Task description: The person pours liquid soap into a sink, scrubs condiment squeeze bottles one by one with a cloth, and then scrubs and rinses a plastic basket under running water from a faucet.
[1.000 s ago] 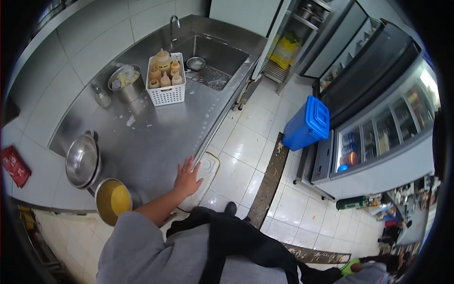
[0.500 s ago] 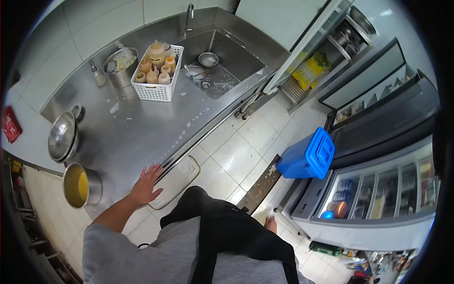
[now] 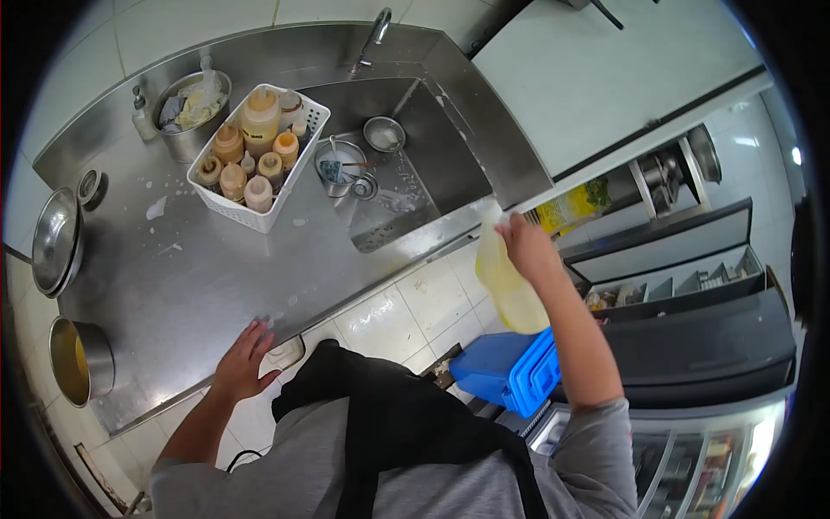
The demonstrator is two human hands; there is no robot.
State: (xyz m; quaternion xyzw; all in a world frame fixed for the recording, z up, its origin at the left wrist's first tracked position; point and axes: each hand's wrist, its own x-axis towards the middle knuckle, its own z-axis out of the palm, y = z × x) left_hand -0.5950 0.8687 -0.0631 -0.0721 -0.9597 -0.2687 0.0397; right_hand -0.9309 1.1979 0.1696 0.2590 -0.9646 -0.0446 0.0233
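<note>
My left hand [image 3: 242, 362] rests at the front edge of the steel counter [image 3: 216, 285], fingers apart and holding nothing. My right hand [image 3: 525, 245] is closed around the upper part of a pale yellow, translucent, long item [image 3: 508, 290]. It hangs over the floor beside the counter's front edge, and its blur leaves its kind unclear. On the counter, a white basket [image 3: 235, 213] holds several squeeze bottles [image 3: 259, 121]. A steel pot [image 3: 80, 363] with yellow contents stands to the left of my left hand.
The sink [image 3: 458, 164] under the tap [image 3: 379, 35] holds a steel cup [image 3: 333, 177] and a small bowl [image 3: 384, 134]. Steel bowls [image 3: 56, 238] and a pot with plastic bags [image 3: 190, 138] line the counter's left and back. A blue lidded bin [image 3: 493, 363] stands on the floor at right.
My right hand has come up from low beside my body, now holding the pale yellow item. My left hand stays at the counter edge. The view has turned and shifted.
</note>
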